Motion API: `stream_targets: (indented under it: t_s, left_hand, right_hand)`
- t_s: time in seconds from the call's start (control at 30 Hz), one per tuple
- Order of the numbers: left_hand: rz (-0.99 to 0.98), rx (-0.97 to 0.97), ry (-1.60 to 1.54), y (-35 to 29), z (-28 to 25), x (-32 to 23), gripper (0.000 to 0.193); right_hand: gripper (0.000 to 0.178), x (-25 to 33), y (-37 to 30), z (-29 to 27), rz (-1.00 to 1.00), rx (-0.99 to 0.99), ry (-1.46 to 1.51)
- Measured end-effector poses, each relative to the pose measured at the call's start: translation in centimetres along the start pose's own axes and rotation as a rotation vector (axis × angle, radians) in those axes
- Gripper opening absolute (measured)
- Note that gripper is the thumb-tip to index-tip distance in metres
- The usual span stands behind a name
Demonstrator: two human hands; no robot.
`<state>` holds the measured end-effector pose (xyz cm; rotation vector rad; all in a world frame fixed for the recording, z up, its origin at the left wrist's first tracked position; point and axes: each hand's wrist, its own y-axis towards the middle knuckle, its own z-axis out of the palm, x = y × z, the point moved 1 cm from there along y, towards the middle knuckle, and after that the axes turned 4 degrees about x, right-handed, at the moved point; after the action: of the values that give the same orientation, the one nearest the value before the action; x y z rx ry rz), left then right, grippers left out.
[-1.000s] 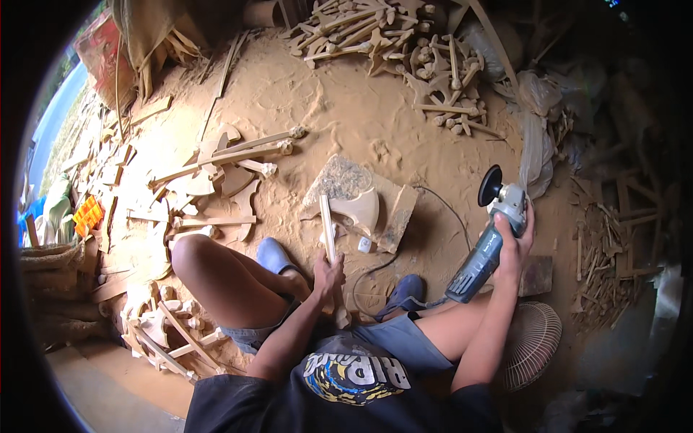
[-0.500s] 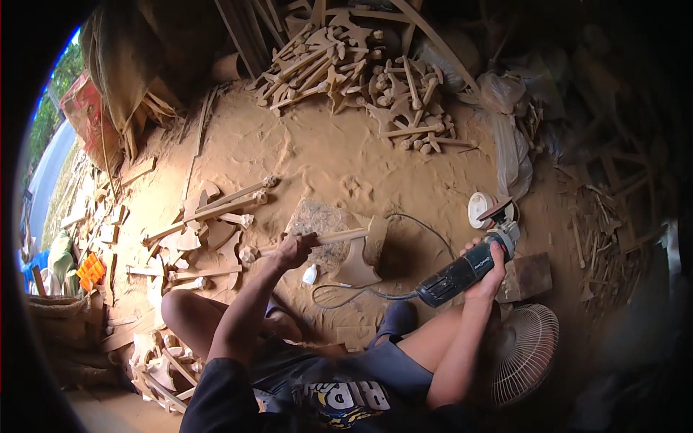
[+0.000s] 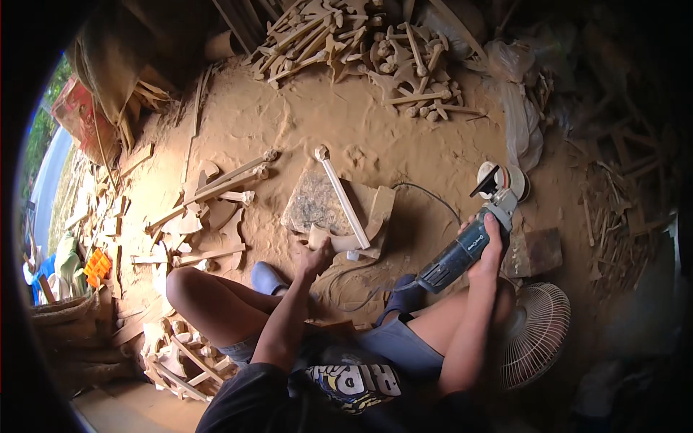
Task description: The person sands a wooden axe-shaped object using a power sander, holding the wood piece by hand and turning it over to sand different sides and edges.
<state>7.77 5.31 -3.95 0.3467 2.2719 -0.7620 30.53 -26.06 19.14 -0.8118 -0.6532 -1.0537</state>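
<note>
My left hand (image 3: 316, 261) is closed on the near end of a wooden piece, a straight knob-ended stick (image 3: 339, 189) joined to a pale curved plate. It lies over a rough stone-like block (image 3: 302, 204), the knob pointing away from me. In my right hand (image 3: 488, 254) is a dark green and black angle grinder (image 3: 456, 258), its grey head up and its thin disc (image 3: 485, 182) tilted, apart from the wood. Whether the disc turns, I cannot tell. The grinder's cord (image 3: 432, 193) runs behind the block.
Similar wooden pieces lie left (image 3: 209, 202), by my knee (image 3: 184, 361) and in a far heap (image 3: 325, 43). A white round container (image 3: 514, 182) stands beside the disc, a brown block (image 3: 538, 252) below it. A fan (image 3: 538, 335) is near my right leg. Sawdust-like powder covers the ground.
My left hand has moved from the stick to the plate end, turning the piece so the knob points away instead of left. The grinder has tipped slightly upright; my left foot has come into view.
</note>
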Motion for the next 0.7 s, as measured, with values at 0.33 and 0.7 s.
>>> stream_targets:
  t_s: [0.33,0.7]
  left_hand:
    - [-0.035,0.115,-0.542,-0.2,-2.2,4.1,0.037]
    - [-0.048,0.248,-0.527,-1.2,-4.3,2.6,0.039]
  right_hand:
    - [0.100,-9.3,-2.2,4.4,-0.404,0.195,-1.090]
    - [0.099,-17.6,-3.2,4.6,-0.190,0.546,-1.442]
